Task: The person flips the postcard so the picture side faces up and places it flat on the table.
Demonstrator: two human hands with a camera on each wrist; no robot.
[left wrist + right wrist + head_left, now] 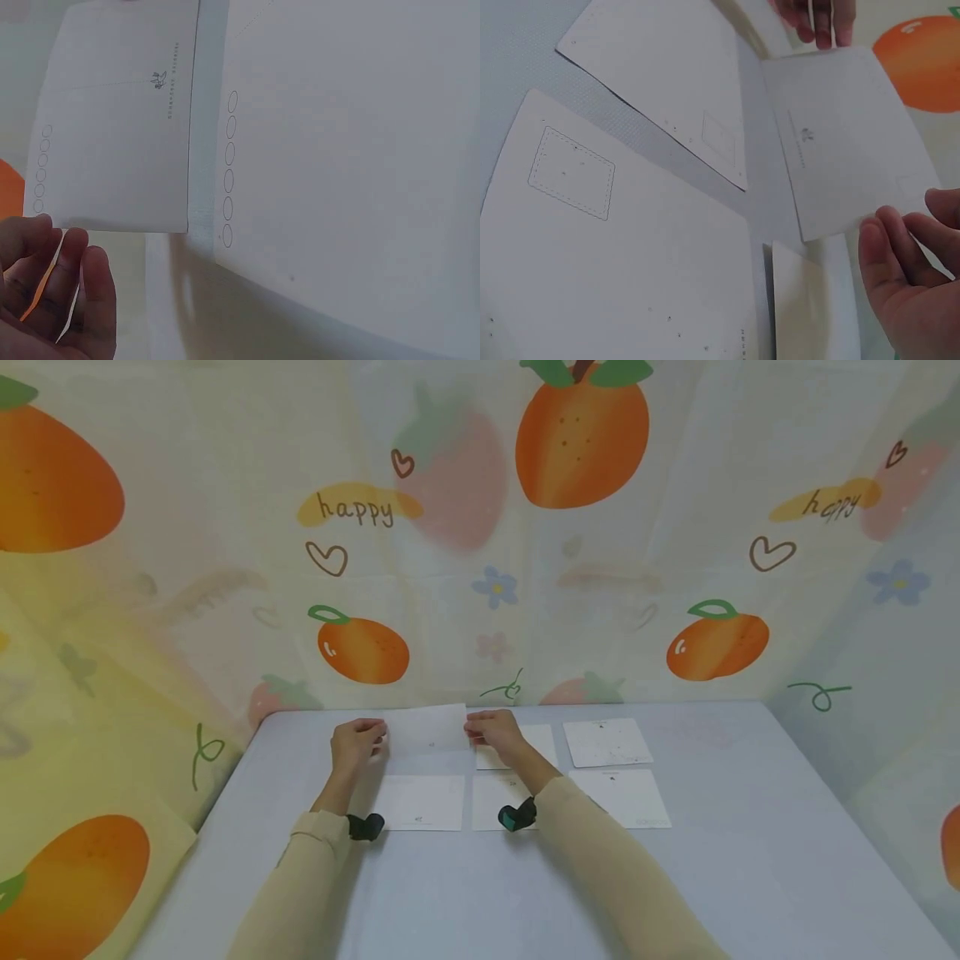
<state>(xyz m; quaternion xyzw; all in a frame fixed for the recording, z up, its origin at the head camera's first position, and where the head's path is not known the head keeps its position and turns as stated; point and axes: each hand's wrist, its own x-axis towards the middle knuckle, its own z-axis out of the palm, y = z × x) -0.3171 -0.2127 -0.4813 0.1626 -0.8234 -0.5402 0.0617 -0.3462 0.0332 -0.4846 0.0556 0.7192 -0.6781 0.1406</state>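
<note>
Both hands hold a white postcard (425, 728) up near the back edge of the table, one at each short end. My left hand (355, 747) pinches its left edge between thumb and fingers. At the right edge, my right hand (501, 735) does the same. In the left wrist view the postcard (120, 127) shows a column of small printed ovals and a tiny bird-like figure. A printed stamp box sits near the right thumb in the right wrist view. Directly in front lies another postcard (420, 802), flat on the table.
More white postcards lie in two rows: one at front middle (487, 802) partly under the right wrist, a front right postcard (622, 797), a back middle postcard (538, 743) and a back right postcard (607, 742). A fruit-patterned curtain (465, 635) hangs behind the table (465, 893).
</note>
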